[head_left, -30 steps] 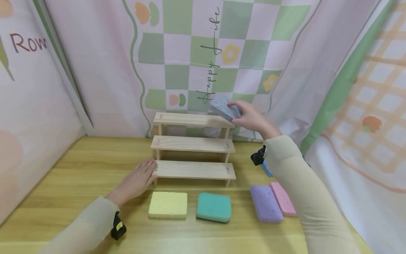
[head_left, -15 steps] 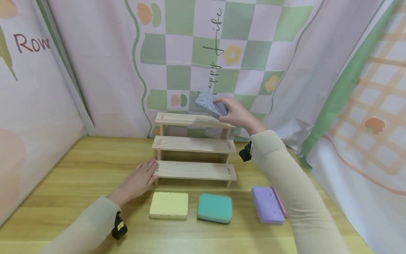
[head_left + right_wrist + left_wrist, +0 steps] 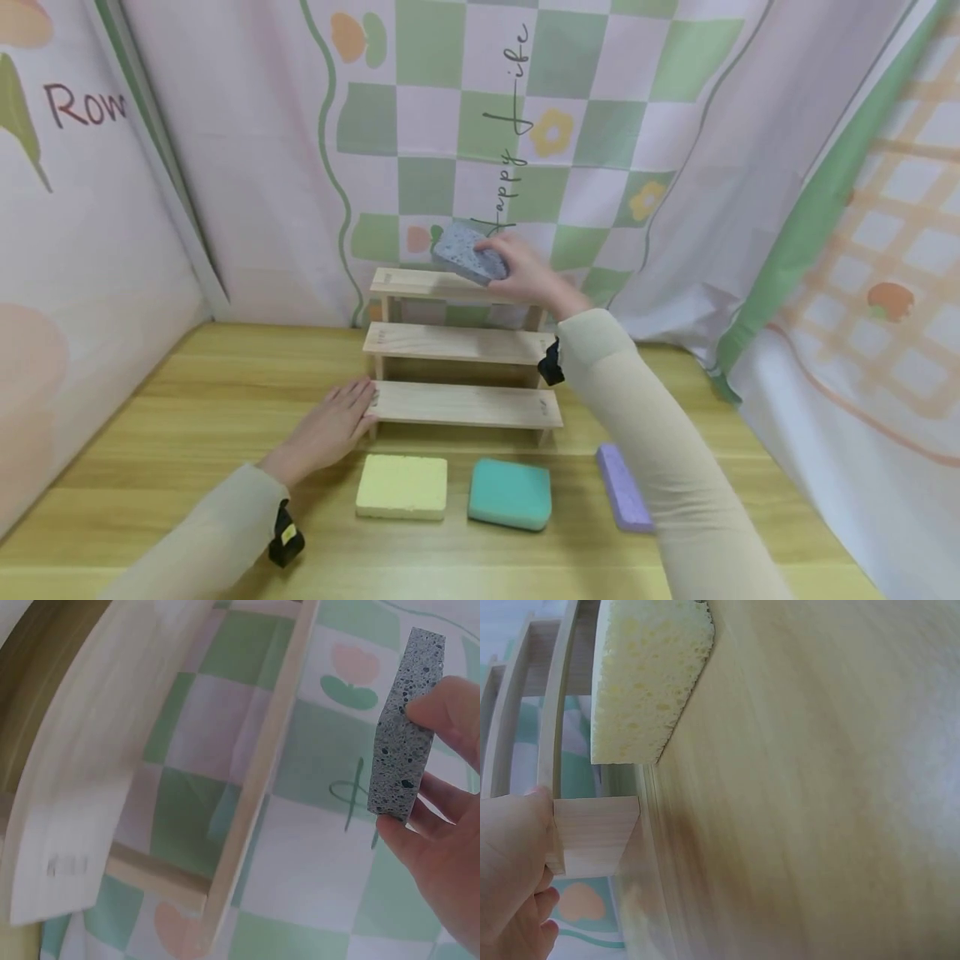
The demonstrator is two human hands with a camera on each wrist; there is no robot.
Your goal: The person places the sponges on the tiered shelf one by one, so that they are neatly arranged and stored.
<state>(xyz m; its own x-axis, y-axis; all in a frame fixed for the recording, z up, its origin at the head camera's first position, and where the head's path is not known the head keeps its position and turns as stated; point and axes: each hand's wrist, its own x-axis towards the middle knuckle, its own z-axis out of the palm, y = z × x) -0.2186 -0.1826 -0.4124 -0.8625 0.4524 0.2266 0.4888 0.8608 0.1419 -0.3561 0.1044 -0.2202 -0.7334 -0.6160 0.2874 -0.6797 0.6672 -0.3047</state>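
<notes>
Both clamped: right hand (image 3: 528,275), arm (image 3: 648,433) extended, pinches blue-grey sponge (image 3: 459,250) by top shelf (image 3: 411,283); left hand (image 3: 326,432) grips bottom shelf (image 3: 465,405) at left end.

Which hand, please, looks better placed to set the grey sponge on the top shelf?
Probably the right hand: it holds the grey sponge near the top shelf, while the left hand is at the lowest shelf.

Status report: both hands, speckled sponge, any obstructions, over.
Right hand pinching speckled blue-gray sponge, clear of wooden top tier. Left hand touching bottom tier, left end. Nothing seen between sponge and top tier.
</notes>
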